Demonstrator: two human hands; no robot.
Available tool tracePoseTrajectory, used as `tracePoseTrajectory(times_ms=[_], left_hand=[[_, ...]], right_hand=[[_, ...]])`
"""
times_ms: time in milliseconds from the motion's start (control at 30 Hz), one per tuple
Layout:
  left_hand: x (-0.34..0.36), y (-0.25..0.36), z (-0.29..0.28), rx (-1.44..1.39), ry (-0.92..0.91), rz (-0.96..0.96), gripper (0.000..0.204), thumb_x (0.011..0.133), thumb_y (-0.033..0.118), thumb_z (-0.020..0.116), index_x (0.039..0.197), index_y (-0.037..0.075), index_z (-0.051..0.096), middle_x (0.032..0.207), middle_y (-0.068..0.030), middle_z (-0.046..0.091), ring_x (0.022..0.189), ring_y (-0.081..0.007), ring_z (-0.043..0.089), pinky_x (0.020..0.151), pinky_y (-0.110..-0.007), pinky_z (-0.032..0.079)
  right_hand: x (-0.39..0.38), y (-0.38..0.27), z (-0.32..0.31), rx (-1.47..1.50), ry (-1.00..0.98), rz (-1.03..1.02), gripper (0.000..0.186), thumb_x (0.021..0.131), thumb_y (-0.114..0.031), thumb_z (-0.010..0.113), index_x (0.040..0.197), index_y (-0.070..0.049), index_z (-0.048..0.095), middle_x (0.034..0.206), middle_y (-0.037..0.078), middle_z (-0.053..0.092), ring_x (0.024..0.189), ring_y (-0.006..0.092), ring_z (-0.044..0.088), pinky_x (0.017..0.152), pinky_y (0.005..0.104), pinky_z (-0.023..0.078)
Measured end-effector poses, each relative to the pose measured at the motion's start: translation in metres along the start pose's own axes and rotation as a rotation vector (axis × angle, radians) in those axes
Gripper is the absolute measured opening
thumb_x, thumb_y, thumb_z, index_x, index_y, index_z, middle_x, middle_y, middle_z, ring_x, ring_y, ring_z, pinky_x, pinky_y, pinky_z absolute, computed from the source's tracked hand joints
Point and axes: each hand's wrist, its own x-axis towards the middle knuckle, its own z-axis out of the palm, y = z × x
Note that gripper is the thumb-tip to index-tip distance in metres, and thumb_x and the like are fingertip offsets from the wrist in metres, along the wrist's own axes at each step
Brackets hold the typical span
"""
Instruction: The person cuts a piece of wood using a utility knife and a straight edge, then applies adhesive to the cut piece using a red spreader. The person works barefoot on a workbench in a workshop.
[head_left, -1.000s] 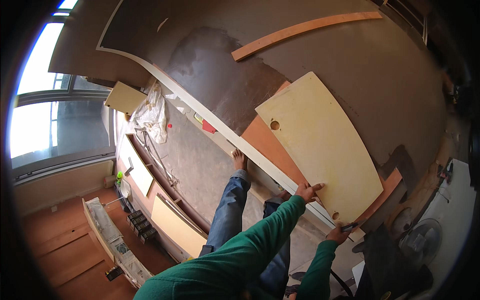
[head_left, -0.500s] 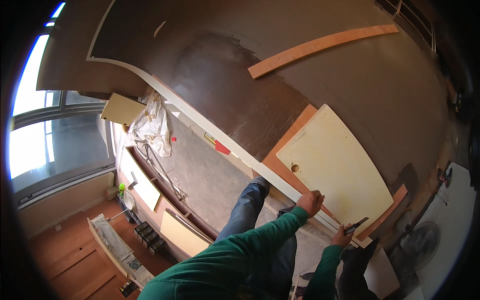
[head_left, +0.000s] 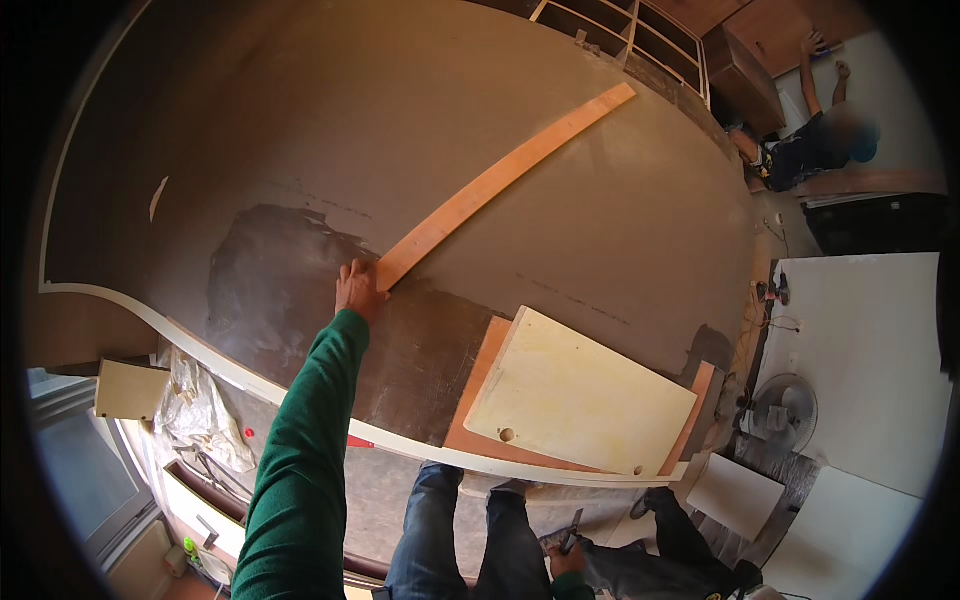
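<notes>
Left hand (head_left: 360,292) grasping one long wooden strip (head_left: 510,178), right hand (head_left: 568,563) clasping one dark tool (head_left: 570,541), one cream panel (head_left: 585,392) lying apart

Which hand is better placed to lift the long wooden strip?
Probably the left hand: it's at the strip's near end, while the right hand is low, holding a dark tool.

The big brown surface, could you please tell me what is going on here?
A person's left hand touches one end of a long orange-brown wooden strip on the big brown surface. The right hand holds a slim dark tool. A cream flat panel with round holes lies on an orange-brown board.
</notes>
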Motion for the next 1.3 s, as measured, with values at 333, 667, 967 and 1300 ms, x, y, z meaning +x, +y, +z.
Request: tracePoseTrajectory(times_ms=[333, 667, 967, 1300], left_hand=[[-0.079, 0.022, -0.094, -0.111, -0.158, 0.317, 0.061, 0.074, 0.020, 0.078, 0.128, 0.002, 0.056, 0.121, -0.0197, 0.050, 0.117, -0.0437, 0.050, 0.094, -0.052, 0.051], [0.145, 0.018, -0.133, 0.364, 0.342, 0.109, 0.053, 0.088, 0.007, 0.065, 0.140, 0.005, 0.054, 0.138, -0.0170, 0.055, 0.129, -0.0384, 0.051, 0.098, -0.049, 0.052], [-0.050, 0.036, -0.035, -1.962, -0.053, -0.306, 0.035, 0.104, 0.026, 0.043, 0.101, 0.005, 0.071, 0.097, -0.0051, 0.072, 0.095, -0.0202, 0.065, 0.086, -0.034, 0.051], [-0.532, -0.066, -0.007, -0.627, -0.211, -0.779, 0.018, 0.086, 0.012, 0.069, 0.102, 0.010, 0.077, 0.100, -0.0148, 0.075, 0.102, -0.0347, 0.069, 0.093, -0.043, 0.055]], right_hand=[[-0.030, -0.088, -0.088, 0.122, -0.164, 0.170, 0.085, 0.079, -0.047, 0.083, 0.144, -0.003, 0.050, 0.135, 0.026, 0.062, 0.126, 0.0401, 0.058, 0.102, 0.0480, 0.049], [0.025, -0.058, -0.075, 0.140, -0.007, -0.077, 0.075, 0.086, -0.037, 0.080, 0.140, 0.003, 0.048, 0.113, 0.023, 0.068, 0.104, 0.0387, 0.065, 0.090, 0.0492, 0.052], [-0.010, -0.225, -0.046, 0.454, -0.148, -0.222, 0.065, 0.093, -0.033, 0.062, 0.147, 0.000, 0.048, 0.091, 0.014, 0.068, 0.084, 0.0246, 0.065, 0.078, 0.0404, 0.054], [-0.108, -0.331, -0.024, 0.818, -0.265, -0.306, 0.049, 0.104, -0.014, 0.054, 0.147, 0.003, 0.038, 0.092, 0.007, 0.053, 0.081, 0.0167, 0.052, 0.078, 0.0327, 0.049]])
